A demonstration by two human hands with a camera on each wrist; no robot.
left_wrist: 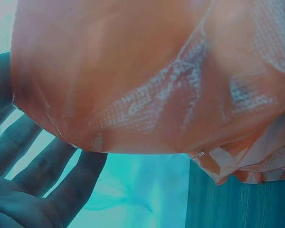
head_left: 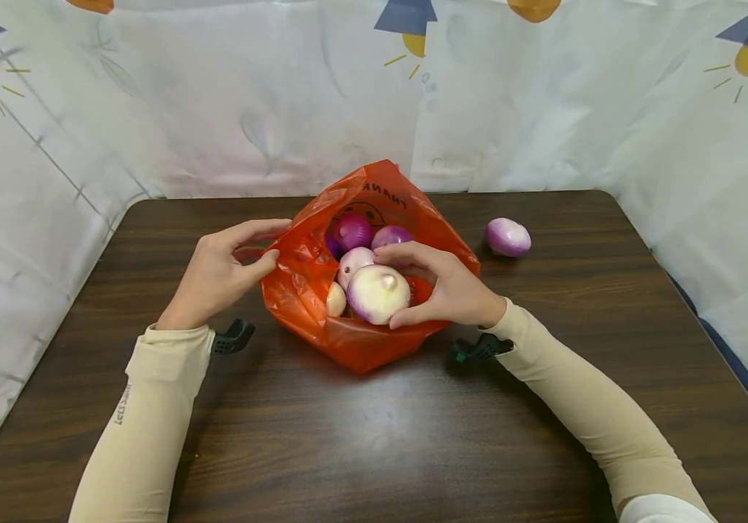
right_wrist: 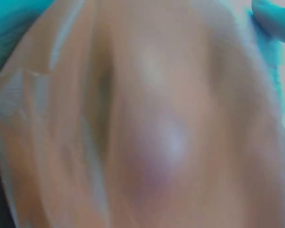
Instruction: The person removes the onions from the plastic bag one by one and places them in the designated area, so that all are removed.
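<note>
An orange plastic bag (head_left: 387,196) stands with its mouth wide, and several purple and pale onions show inside. My left hand (head_left: 220,265) holds the bag's left edge between thumb and fingers. In the left wrist view the fingers (left_wrist: 47,166) reach along the edge of the bag film. My right hand (head_left: 442,283) grips a large peeled onion (head_left: 378,294), white with a purple side, over the front of the bag's mouth. The right wrist view is blurred and mostly filled by the bag (right_wrist: 33,142).
A single purple-and-white onion (head_left: 508,237) lies on the dark wooden table (head_left: 361,450), to the right of the bag. A patterned white sheet (head_left: 217,109) hangs behind the table and along its sides.
</note>
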